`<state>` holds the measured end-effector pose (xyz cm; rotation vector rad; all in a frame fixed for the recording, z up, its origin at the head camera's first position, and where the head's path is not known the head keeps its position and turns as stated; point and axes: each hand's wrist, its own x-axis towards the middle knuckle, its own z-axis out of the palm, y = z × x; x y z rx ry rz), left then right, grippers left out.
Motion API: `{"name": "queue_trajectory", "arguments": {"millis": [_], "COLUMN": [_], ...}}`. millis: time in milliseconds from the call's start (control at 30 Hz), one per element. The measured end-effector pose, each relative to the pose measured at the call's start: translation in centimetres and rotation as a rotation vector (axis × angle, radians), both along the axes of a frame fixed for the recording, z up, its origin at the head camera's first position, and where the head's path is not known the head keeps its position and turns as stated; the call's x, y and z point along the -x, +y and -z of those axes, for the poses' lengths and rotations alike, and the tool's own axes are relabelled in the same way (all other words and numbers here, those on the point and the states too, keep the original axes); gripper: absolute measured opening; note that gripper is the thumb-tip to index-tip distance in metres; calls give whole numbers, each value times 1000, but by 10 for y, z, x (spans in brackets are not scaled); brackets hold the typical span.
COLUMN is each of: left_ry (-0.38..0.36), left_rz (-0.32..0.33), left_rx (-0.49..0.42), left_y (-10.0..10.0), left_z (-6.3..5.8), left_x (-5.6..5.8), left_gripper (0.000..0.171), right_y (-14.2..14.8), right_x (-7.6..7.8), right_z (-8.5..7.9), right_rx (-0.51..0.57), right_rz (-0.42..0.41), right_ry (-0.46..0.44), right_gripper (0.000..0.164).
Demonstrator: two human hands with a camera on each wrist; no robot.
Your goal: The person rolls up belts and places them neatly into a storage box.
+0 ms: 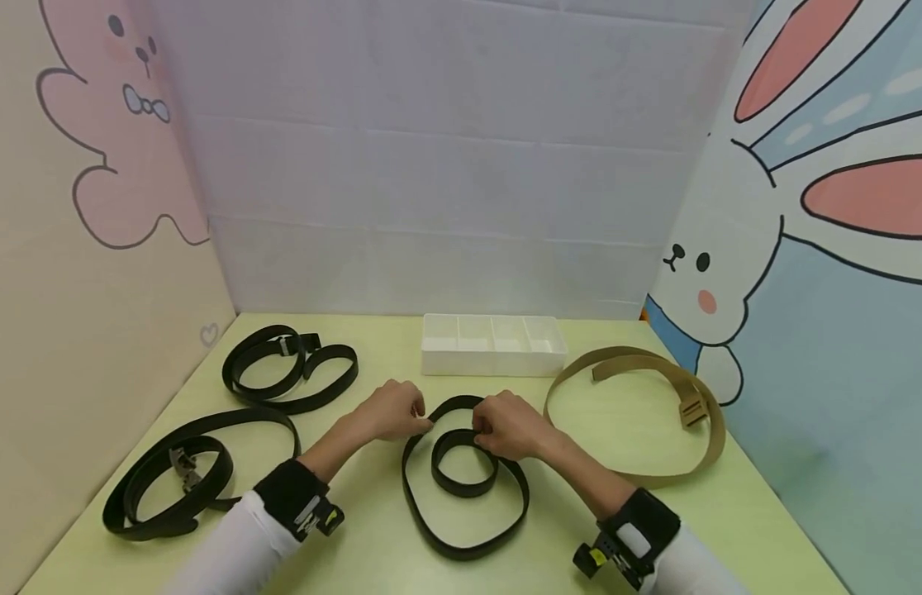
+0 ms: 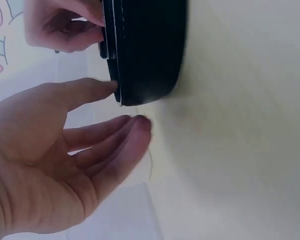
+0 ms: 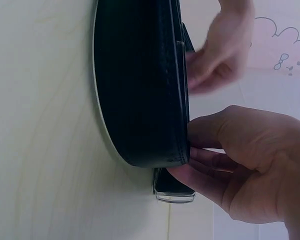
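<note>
In the head view a black leather belt stands on its edge in the middle of the table, a small coil inside a wider loop. My left hand is at the far left of the loop. Up close in the left wrist view, its thumb touches the belt's upper edge while the other fingers stay loosely bent, apart from it. With thumb and fingers my right hand pinches the belt at the far right. A metal buckle shows beside those fingers in the right wrist view.
Two more black belts lie at the left, one at the back and one nearer with a metal buckle. A tan webbing belt lies looped at the right. Behind stands a white divided box. Printed cloth walls enclose the table.
</note>
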<state>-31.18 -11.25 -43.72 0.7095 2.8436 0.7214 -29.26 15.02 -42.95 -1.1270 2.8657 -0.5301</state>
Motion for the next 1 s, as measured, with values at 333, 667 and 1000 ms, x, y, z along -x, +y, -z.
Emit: {"name": "queue_trajectory", "arguments": {"millis": [333,667,1000], "left_ry": [-182,48,123], "left_rz": [11,-16,-63], "left_rx": [-44,6,-43], "left_y": [-29,-29,4], "left_z": [-3,-1,11], "left_x": [-49,-18,7], "left_gripper": [40,54,28], "right_y": [0,-6,-18], "right_x": [0,-4,-2], "right_z": [-3,-4,-3], "right_rx": [-30,-55,-34], "right_rz": [16,-7,-68], "right_ry": [1,23,46], "right_gripper": [8,8,12]}}
